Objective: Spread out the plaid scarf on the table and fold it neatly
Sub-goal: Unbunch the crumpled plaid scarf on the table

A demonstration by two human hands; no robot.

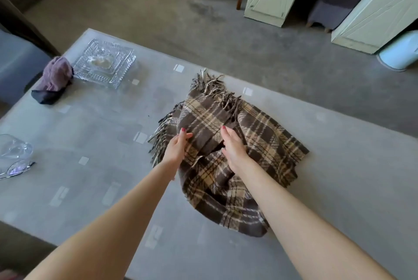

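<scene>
Rumpled brown-and-tan plaid scarf [228, 155] (fringe at far end)

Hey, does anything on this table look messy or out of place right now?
The plaid scarf is the untidy thing: it lies bunched in rumpled layers mid-table, fringe splayed at its far and left edges, not yet spread flat. Both the left hand and right hand are on it. Nothing looks spilled or broken.
</scene>
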